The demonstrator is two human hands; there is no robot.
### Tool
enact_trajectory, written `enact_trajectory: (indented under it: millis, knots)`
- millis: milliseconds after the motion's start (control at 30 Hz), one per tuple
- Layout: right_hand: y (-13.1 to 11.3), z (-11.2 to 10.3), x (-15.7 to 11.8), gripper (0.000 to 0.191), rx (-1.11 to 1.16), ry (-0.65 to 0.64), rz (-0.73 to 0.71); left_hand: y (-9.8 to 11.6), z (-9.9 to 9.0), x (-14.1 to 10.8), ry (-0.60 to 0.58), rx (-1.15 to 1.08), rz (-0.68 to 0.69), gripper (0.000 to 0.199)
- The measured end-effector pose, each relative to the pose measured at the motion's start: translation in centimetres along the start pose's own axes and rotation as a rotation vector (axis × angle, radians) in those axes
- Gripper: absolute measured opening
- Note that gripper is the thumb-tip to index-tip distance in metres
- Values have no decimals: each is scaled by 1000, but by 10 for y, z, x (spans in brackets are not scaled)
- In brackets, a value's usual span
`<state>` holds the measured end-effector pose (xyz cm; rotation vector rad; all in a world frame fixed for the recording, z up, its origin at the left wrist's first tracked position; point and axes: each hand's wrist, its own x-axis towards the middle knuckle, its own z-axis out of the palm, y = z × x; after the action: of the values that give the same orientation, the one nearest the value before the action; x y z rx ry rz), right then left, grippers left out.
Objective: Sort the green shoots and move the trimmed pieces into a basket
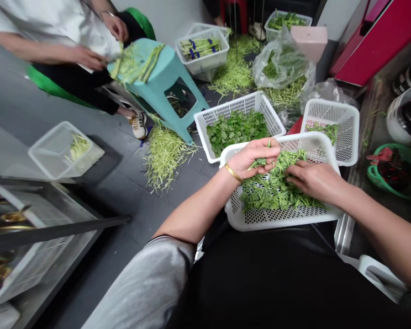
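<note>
A white perforated basket [277,221] rests at my lap, with curly leafy greens [277,194] inside. Over its left part is my left hand [255,157], a gold bracelet at the wrist, its fingers curled round a small bunch of greens. My right hand [310,178] reaches into the greens at the right side, fingers bent down and pressed to the leaves; the fingertips are partly hidden. Just beyond stands another white basket [202,130] with darker flat leaves [238,130]. A smaller white basket [347,132] at the right holds a few greens.
A seated person [65,36] at upper left handles stalks over a turquoise stool [181,87]. Piles of trimmings [164,157] lie on the floor. A metal rack [71,224] stands lower left, a clear bin [51,151] beyond it. At right is a green colander [375,176].
</note>
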<state>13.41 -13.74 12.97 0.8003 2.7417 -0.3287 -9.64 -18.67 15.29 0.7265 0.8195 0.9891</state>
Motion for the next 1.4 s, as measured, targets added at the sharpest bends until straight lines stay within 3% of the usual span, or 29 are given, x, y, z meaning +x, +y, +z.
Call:
enact_trajectory:
  millis: [167, 300, 433, 500, 633, 767, 833, 900, 967, 1067, 1167, 1267, 1333, 1400]
  knots:
    - [-11, -1, 15, 32, -52, -48, -34, -7, 4, 6, 76, 246, -119, 53]
    - [7, -15, 6, 17, 137, 154, -77, -10, 7, 11, 144, 612, -145, 28]
    - [17, -29, -5, 15, 484, 336, -85, -8, 10, 11, 46, 587, -182, 38]
    - [14, -29, -5, 33, 779, 360, 4, -8, 11, 10, 82, 550, -93, 45]
    - [-9, -15, 0, 64, 1415, 309, 242, -9, 14, 7, 170, 666, 253, 36]
    - [-39, -9, -4, 70, 1874, 439, 169, -13, 15, 1, 81, 772, 348, 34]
    - [-40, -14, -12, 67, 1946, 465, 85, -13, 17, -1, 36, 730, 320, 36]
    - [-27, -19, -21, 59, 1794, 342, 20, -12, 17, -2, 65, 567, 241, 36]
    - [-3, -18, -32, 52, 1386, 205, -12, -9, 15, -2, 140, 335, 128, 37]
    - [31, -2, -45, 43, 618, 238, 41, -5, 7, 1, 190, 107, 13, 35]
    - [37, 16, -49, 34, 139, 242, 162, -2, 2, 4, 111, 15, -19, 30]
    - [16, 19, -41, 24, -35, 35, 232, 1, 3, 2, 18, -90, 0, 29]
    - [3, 13, -33, 19, 12, -89, 167, 3, 5, 0, 24, -145, 27, 30]
    - [3, 6, -29, 14, 144, -102, 62, 5, 6, -2, 49, -179, 48, 33]
